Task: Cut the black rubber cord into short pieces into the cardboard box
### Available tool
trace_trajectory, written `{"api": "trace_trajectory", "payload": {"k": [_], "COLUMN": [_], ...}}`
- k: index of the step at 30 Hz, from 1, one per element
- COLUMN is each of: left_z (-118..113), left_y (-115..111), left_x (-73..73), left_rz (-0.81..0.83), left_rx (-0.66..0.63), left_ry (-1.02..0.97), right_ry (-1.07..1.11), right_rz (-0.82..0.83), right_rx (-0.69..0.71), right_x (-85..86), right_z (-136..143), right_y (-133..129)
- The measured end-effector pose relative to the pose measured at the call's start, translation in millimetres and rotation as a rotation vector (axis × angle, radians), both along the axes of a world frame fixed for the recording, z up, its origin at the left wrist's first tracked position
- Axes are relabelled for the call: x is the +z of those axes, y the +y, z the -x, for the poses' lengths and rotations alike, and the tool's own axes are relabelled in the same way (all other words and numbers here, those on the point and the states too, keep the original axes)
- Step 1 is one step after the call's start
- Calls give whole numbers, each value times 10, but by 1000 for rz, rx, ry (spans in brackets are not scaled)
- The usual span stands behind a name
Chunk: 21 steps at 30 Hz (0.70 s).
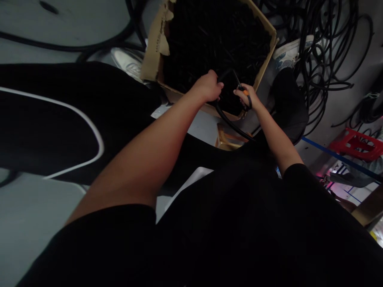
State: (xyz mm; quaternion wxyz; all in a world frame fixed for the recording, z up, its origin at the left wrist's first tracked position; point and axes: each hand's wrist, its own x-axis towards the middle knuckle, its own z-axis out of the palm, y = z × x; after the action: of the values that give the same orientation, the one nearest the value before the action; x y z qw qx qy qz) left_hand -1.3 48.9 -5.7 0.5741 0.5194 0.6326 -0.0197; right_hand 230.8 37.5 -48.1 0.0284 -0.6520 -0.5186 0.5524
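Observation:
My left hand (pixel 210 85) is closed round a black hose (pixel 229 122), whose length curves down from the fist towards my lap. Its other end bends up just past my fingers, dark against the box contents. In my right hand (pixel 247 97) is a pair of scissors (pixel 245 93) with black and orange handles. The blades point up and left, close to the bent hose; I cannot tell whether they touch it. Both hands are over the near side of an open cardboard box (pixel 152 59), filled with short black pieces (pixel 215 36).
Loose coils of black hose (pixel 321 59) lie on the floor at right. My shoes (pixel 127 61) flank the box. A wooden stool (pixel 223 137) shows below it, a red plastic stool (pixel 357 144) at far right. A white cord (pixel 89 123) loops over my leg at left.

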Motion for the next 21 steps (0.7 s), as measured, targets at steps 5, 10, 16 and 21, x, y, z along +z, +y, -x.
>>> {"api": "trace_trajectory", "payload": {"k": [5,10,16,21], "left_z": [40,83,70,79], "left_y": [6,74,105,69], "left_x": [98,325,263,153], "left_rz": [-32,20,-118,-217], "left_rx": [9,81,-69,-183], "left_ry": [82,0,-113,-140], "right_ry": [87,196,214,244], "right_rz": [86,-13,-227,-241], "right_rx": [12,1,174,275], "right_x": [124,263,128,132], "right_z": [127,-7,-238,-212], "right_y": [-129,-139,64,150]}}
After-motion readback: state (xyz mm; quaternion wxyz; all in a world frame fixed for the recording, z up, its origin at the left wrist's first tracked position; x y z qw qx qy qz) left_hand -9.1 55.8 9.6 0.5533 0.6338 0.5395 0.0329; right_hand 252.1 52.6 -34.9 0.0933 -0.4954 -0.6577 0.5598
